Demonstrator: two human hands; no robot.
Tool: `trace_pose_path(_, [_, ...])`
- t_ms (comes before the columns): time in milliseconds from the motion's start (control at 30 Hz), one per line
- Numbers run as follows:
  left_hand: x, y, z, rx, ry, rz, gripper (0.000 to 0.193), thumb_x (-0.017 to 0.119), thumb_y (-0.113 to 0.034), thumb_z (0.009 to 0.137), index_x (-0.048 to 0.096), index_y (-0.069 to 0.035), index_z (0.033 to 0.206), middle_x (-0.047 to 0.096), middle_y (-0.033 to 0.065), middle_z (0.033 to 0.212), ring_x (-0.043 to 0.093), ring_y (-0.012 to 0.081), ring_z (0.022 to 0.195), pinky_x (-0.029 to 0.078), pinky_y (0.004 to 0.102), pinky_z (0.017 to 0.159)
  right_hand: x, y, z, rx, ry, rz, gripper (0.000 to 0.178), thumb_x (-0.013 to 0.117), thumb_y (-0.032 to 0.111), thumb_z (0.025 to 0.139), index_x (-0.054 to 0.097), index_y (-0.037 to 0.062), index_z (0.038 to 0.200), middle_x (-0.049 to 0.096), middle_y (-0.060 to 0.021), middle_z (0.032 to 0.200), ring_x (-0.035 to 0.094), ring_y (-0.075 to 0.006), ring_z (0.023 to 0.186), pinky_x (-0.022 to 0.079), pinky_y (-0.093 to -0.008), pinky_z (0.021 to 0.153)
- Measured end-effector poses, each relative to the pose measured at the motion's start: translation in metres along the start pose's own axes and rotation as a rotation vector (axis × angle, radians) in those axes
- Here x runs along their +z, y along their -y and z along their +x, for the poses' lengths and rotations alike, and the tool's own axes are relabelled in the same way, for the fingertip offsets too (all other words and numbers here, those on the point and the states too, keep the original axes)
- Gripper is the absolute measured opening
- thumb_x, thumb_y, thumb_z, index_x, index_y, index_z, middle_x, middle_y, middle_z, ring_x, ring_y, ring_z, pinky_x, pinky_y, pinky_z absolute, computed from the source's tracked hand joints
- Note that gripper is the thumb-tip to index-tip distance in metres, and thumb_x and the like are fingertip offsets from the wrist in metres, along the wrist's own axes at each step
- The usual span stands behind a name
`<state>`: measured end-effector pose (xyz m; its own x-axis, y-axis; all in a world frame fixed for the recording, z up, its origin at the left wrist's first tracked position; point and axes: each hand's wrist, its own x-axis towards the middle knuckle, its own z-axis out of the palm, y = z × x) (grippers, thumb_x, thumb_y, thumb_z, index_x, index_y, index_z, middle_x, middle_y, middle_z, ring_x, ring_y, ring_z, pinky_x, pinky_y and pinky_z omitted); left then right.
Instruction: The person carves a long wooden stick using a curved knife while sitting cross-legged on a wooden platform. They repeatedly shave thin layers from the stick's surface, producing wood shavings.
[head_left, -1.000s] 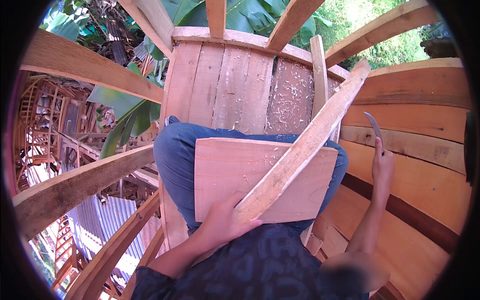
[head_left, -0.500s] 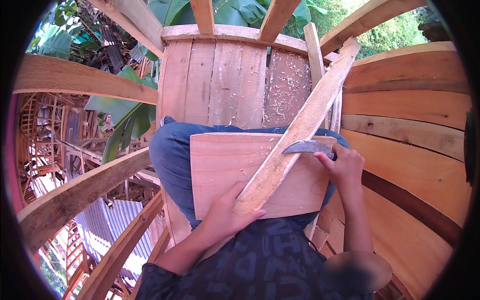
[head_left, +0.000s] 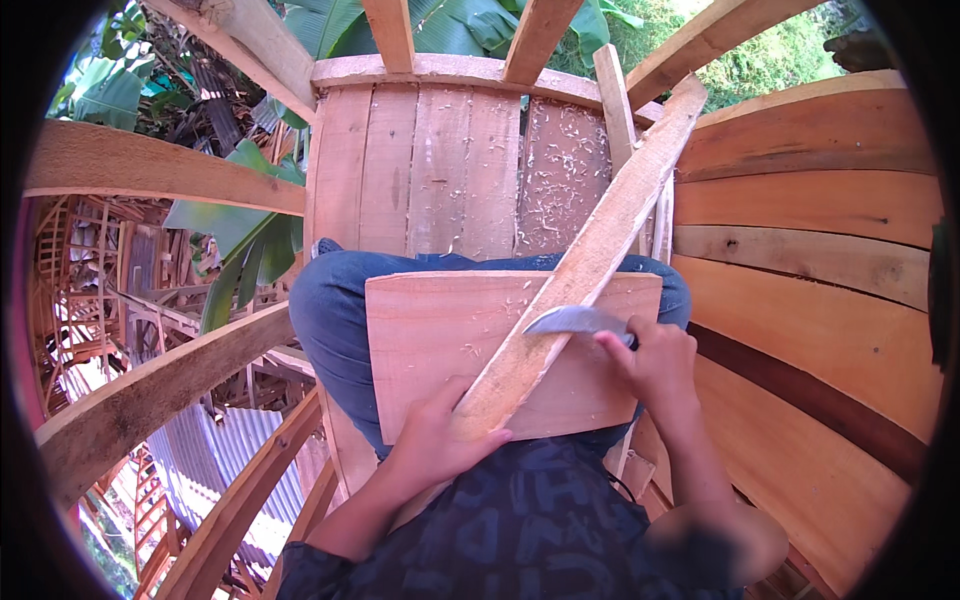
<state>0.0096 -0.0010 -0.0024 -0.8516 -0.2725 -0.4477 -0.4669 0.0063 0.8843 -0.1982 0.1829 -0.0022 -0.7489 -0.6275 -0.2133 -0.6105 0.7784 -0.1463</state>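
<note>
The curved knife [head_left: 572, 319], clenched in the right hand [head_left: 660, 365], has moved down the wooden strip [head_left: 600, 240] lying across the board [head_left: 430, 330] — bringing the blade nearer the left hand [head_left: 435, 435], grasping the strip's near end.

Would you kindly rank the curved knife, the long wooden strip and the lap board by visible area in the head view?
1. Lap board
2. Wooden strip, longer but narrower
3. Curved knife, handle partly hidden

So it's one head-worn fisheye, left of a pair, looking steeply down over the wearer's shirt [head_left: 470, 530] at the left hand [head_left: 437, 432] and right hand [head_left: 660, 362], pretty close, super wide, side planks [head_left: 790, 310] bowing near the view's dark rim.
</note>
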Motion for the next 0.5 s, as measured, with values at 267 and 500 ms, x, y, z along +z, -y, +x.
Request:
trace_pose_path(267, [0.004,0.002,0.006,0.046,-0.022,-0.03,0.056,0.079,-0.025,0.078,0.056,0.002,0.12,0.067,0.0184,0.103,0.068,0.0251,0.095,0.051,0.0339,0.083,-0.002,-0.017,0.033,0.089,-0.091,-0.048,0.069,0.057,0.072,0.077,0.064,0.0043,0.068,0.061,-0.0163,0.061,0.063,-0.0373,0.062,0.048,-0.0455,0.055])
trace_pose_path(500, [0.005,0.001,0.005,0.074,-0.035,0.016,0.055,0.079,-0.025,0.077,0.056,0.003,0.119,0.066,0.0193,0.103,0.067,0.0259,0.096,0.051,0.0347,0.083,0.007,-0.02,0.033,0.06,-0.15,-0.071,0.072,0.055,0.073,0.079,0.066,0.0022,0.069,0.06,-0.0174,0.059,0.063,-0.0373,0.061,0.048,-0.0446,0.054])
